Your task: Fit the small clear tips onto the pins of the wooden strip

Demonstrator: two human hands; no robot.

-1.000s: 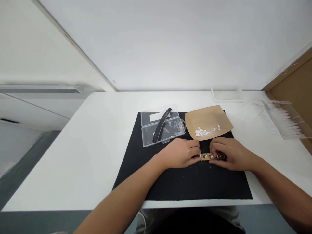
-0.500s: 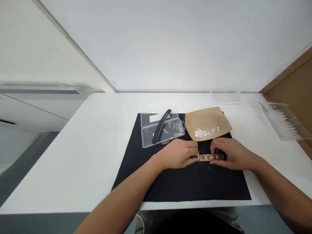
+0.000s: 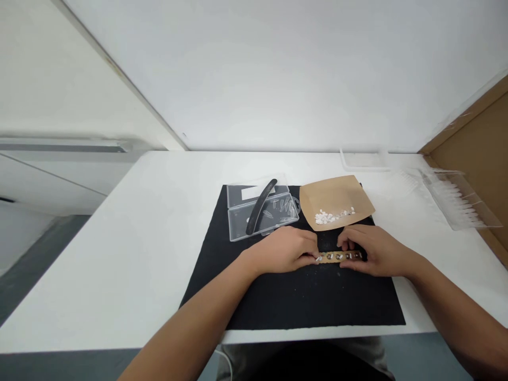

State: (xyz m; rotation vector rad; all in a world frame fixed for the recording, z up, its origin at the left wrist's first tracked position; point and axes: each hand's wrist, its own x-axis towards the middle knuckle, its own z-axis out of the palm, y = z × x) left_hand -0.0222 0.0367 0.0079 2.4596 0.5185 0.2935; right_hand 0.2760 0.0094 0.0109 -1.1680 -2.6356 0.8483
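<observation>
A narrow tan strip (image 3: 334, 257) with several small round dark pieces and white bits on it lies over the black mat (image 3: 313, 301). My left hand (image 3: 291, 248) is at the strip's left end, thumb and fingertips pinched beside a small white piece; whether they grip the piece or the strip is too small to tell. Around the strip's right end, my right hand (image 3: 369, 250) has its thumb and fingers closed. Just behind the hands sits a brown paper tray (image 3: 337, 193) holding a pile of white bits (image 3: 325, 217).
An open clear plastic case (image 3: 238, 225) with clear tips stands behind my left hand, a curved black file (image 3: 261, 207) across it. Clear trays (image 3: 456, 201) are at the right, another clear container (image 3: 365, 160) by the wall. A brown board (image 3: 490, 137) edges the right.
The view has shifted slightly. My left fingertips have drawn back a little from the strip's left end, and the white piece there shows more. My right hand stays at the right end.
</observation>
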